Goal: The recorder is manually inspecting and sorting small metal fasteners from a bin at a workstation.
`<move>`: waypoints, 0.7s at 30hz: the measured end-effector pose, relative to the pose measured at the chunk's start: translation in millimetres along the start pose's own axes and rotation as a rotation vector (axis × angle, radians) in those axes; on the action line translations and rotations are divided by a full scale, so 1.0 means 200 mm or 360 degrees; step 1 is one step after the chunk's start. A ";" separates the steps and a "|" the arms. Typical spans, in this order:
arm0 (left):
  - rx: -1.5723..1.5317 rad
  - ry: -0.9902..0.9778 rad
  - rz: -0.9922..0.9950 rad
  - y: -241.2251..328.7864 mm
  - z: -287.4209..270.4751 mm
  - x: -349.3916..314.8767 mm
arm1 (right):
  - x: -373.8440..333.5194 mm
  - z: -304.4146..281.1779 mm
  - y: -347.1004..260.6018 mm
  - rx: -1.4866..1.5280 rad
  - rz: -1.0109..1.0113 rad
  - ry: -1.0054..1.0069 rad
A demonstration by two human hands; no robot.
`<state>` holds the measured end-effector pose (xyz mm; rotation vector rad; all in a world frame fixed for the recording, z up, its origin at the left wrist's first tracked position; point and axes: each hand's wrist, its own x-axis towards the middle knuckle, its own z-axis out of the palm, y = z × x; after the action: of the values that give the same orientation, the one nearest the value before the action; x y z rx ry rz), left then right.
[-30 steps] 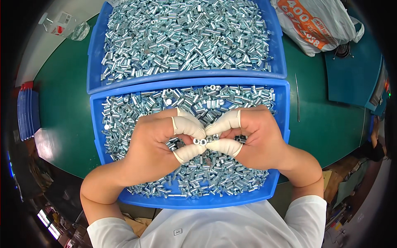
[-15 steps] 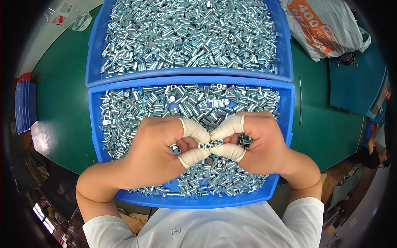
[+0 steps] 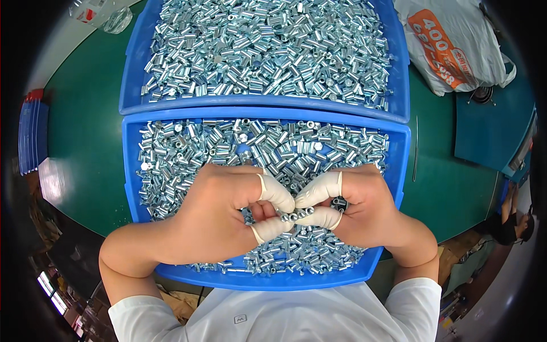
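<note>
Above the near blue bin [image 3: 132, 171], my left hand [image 3: 219, 211] and my right hand [image 3: 367, 205] meet fingertip to fingertip. Pinched between their thumbs and index fingers is a short row of shiny hollow metal sleeves [image 3: 293, 216], round open ends facing up toward me. Off-white finger cots cover the thumb and index finger of each hand. Curled behind, the other fingers are partly hidden. A loose layer of the same sleeves [image 3: 307, 253] fills the bin below, with patches of blue bottom showing through.
A second blue bin [image 3: 262, 104], heaped with sleeves, adjoins the near one at the far side. On the green table [image 3: 80, 142] are a white plastic bag [image 3: 484, 57] at far right, a thin rod [image 3: 416, 148] and clear plastic packaging [image 3: 117, 21]. Another person [image 3: 515, 222] is at the right edge.
Both hands sit slightly lower in the picture, still pinching the row of sleeves, which has shifted a little between the fingertips. The whole view has moved slightly.
</note>
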<state>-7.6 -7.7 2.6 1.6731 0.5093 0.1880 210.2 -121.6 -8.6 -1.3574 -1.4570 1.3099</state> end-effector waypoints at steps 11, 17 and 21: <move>0.0047 -0.0012 -0.0027 0.03 -0.01 -0.01 | 0.00 -0.02 -0.01 0.0080 0.0048 -0.0126; 0.0166 -0.0027 0.0109 0.02 0.00 -0.02 | 0.01 -0.01 0.00 0.0144 0.0003 -0.0089; 0.0216 0.0000 0.0231 -0.01 0.00 -0.03 | 0.01 0.00 -0.01 0.0177 0.0055 -0.0090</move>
<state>-12.4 -10.5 1.1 1.8438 0.4082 0.2646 210.1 -119.7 -7.6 -1.2873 -1.3820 1.4402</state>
